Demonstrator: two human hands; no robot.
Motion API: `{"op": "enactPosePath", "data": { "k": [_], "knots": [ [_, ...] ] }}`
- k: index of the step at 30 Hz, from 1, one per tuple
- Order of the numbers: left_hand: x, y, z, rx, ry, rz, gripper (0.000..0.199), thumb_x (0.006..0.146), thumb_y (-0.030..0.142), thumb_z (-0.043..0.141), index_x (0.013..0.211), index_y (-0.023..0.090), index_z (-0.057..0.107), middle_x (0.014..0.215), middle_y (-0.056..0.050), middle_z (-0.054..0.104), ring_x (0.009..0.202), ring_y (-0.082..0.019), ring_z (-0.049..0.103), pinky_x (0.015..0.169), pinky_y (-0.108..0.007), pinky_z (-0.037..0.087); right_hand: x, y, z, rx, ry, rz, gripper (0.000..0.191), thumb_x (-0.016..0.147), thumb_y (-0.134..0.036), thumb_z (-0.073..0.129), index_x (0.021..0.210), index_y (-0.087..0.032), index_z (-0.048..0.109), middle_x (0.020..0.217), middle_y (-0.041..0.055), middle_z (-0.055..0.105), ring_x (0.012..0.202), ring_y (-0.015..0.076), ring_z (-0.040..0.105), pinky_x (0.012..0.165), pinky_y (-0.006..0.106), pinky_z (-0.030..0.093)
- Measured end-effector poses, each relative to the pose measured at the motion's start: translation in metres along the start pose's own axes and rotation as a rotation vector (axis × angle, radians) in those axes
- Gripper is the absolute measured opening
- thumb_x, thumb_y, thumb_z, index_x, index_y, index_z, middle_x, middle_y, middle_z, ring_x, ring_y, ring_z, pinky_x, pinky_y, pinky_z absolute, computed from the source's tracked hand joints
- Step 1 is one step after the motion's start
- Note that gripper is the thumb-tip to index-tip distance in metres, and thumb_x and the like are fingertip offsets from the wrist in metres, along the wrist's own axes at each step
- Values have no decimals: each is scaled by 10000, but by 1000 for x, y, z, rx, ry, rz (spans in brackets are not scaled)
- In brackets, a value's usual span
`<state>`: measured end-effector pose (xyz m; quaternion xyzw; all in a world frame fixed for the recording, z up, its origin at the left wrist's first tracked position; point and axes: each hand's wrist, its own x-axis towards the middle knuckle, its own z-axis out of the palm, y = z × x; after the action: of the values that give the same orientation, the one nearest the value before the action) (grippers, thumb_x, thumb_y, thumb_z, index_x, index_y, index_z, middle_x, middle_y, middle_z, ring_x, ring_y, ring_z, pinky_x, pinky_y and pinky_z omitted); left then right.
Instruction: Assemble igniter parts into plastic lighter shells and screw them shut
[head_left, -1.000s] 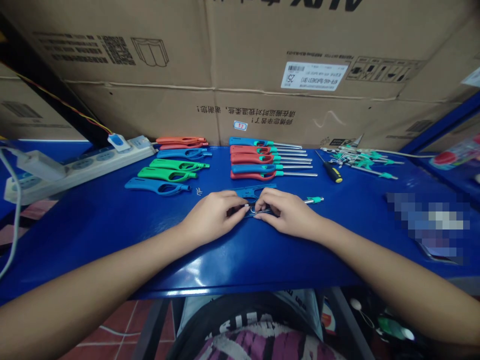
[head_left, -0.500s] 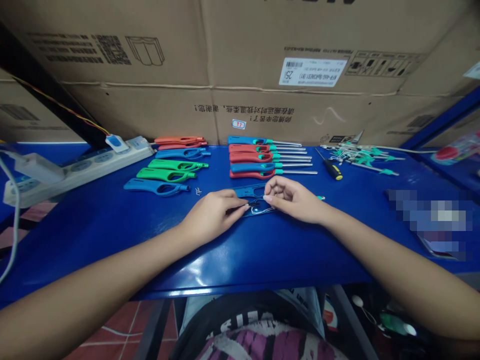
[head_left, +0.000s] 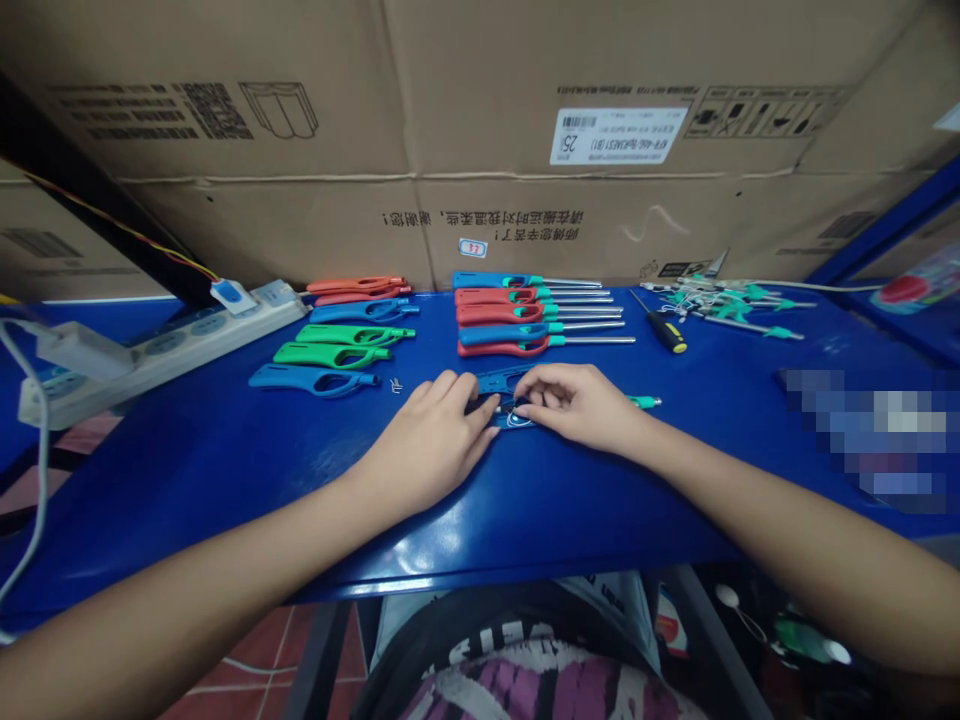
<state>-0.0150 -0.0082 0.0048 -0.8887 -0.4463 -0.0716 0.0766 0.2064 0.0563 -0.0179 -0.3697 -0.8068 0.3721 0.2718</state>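
Note:
An opened blue lighter shell (head_left: 495,381) lies on the blue table between my hands, with thin white wires (head_left: 517,421) curling in its lower half. My left hand (head_left: 431,440) is at its left end, thumb and forefinger closed on a small dark part whose kind is hard to make out. From the other side, my right hand (head_left: 585,402) bends its fingers over the shell, thumb and forefinger pinched near the wires; what they grip is too small to name. Past the right hand shows a teal and metal tip (head_left: 646,402).
Several utility lighters (head_left: 506,345) with metal tubes lie behind my hands. Empty coloured shells (head_left: 315,380) are at left, beside a power strip (head_left: 172,345). A screwdriver (head_left: 667,332) and teal-ended metal tubes (head_left: 739,320) lie at right. A cardboard box (head_left: 480,120) stands behind.
My left hand's fingers have moved in over the shell's left end. My right hand has come slightly lower and closer to the wires. The view has shifted slightly.

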Motion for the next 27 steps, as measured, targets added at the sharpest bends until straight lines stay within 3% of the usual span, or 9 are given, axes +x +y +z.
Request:
{"op": "enactPosePath", "data": {
  "k": [5, 10, 15, 18, 24, 27],
  "knots": [
    [-2, 0, 4, 58, -32, 41, 413, 1029, 278, 468, 1394, 113, 572, 1115, -153, 603, 999, -316, 564, 827, -466, 525, 0, 0, 0, -104, 59, -99, 75, 856, -228, 721, 828, -158, 721, 767, -1, 614, 562, 73, 477, 560, 236, 387],
    [0, -6, 9, -133, -19, 54, 453, 1005, 246, 536, 1409, 40, 526, 1175, -171, 624, 1065, -303, 570, 937, -462, 526, -1, -2, -1, -168, 54, -139, 72, 889, -184, 693, 834, -158, 733, 818, 27, 667, 620, 99, 528, 596, 246, 414],
    [0, -11, 9, -318, 20, 53, 386, 995, 238, 563, 1365, 133, 582, 1133, -116, 644, 1051, -266, 588, 955, -436, 534, -2, -3, -6, -187, 31, -160, 84, 902, -163, 675, 846, -166, 737, 853, 44, 696, 730, 137, 607, 650, 257, 452],
    [0, -12, 11, -322, 41, 81, 367, 995, 233, 560, 1347, 144, 611, 1085, -110, 647, 1002, -258, 596, 911, -429, 551, -3, -4, -7, -210, 11, -171, 98, 908, -150, 664, 837, -170, 728, 843, 41, 697, 770, 147, 629, 689, 261, 466],
    [0, -12, 12, -290, 61, 101, 341, 994, 241, 566, 1313, 155, 649, 1079, -113, 648, 996, -255, 605, 892, -424, 557, -3, -5, -5, -264, 40, -135, 95, 865, -168, 731, 775, -166, 703, 724, 1, 636, 644, 115, 563, 620, 241, 421],
    [0, -11, 11, -291, 47, 89, 335, 996, 250, 566, 1309, 169, 653, 1077, -106, 646, 993, -251, 604, 894, -420, 555, -3, -5, -6, -248, 15, -144, 91, 892, -178, 694, 802, -173, 705, 772, 16, 662, 693, 131, 590, 653, 254, 436]
  ]
}}
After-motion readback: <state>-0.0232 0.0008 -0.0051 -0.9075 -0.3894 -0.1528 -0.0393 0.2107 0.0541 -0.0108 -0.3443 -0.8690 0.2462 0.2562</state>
